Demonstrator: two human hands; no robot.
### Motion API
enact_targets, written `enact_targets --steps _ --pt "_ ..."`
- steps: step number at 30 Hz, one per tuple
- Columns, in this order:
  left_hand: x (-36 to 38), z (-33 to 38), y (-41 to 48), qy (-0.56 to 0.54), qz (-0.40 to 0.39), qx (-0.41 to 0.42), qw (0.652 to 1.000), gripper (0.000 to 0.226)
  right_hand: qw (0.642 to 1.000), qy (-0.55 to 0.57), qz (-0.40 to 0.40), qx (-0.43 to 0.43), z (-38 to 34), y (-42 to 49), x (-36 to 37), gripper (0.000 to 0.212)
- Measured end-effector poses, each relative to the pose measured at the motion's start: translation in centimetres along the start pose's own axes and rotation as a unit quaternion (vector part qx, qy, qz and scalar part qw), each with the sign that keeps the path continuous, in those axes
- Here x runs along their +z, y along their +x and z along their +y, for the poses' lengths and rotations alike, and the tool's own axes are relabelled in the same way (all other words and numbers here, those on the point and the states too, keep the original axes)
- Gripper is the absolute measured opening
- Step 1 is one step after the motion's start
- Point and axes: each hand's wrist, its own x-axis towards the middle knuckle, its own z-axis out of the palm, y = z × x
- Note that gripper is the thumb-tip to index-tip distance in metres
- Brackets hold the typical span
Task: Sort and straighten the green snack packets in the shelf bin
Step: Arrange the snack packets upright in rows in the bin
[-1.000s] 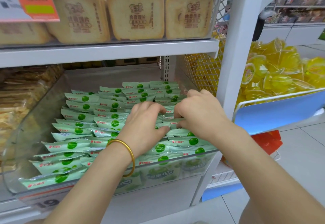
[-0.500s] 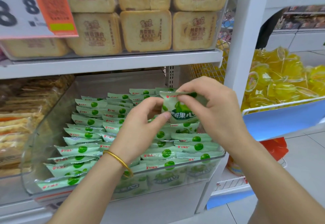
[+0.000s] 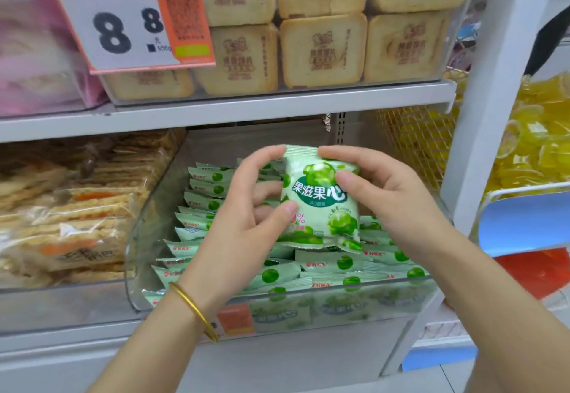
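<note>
Shelf point(image 3: 61, 335) carries bin point(image 3: 135, 253) of green packets point(image 3: 342, 261).

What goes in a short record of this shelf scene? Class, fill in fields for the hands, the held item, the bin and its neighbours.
Left hand: pinches the lifted packet by its left side; wears a gold bangle
Right hand: holds its top and right side
Lifted packet: green, upright, printed face to the camera, above the bin
Bin: clear plastic
Bin contents: green packets in rows
Above: tan square packs, price tag
Left: cracker packs
Right: yellow jelly cups
</note>
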Motion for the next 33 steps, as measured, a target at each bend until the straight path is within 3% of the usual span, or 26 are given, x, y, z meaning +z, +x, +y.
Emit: enact_targets --steps 6,14,33 --pt "-1.0 0.0 -0.7 0.009 -0.084 -0.028 0.996 0.067 0.999 0.018 -0.02 0.026 1.0 0.3 0.4 0.026" --pt "-1.1 0.0 -0.7 0.009 -0.12 -0.037 0.992 0.082 0.997 0.053 -0.019 0.048 1.1 0.3 0.2 0.025" --pt "0.4 0.3 -0.2 -0.013 -0.096 -0.021 0.995 0.089 0.998 0.051 0.012 0.041 0.7 -0.3 -1.0 0.025"
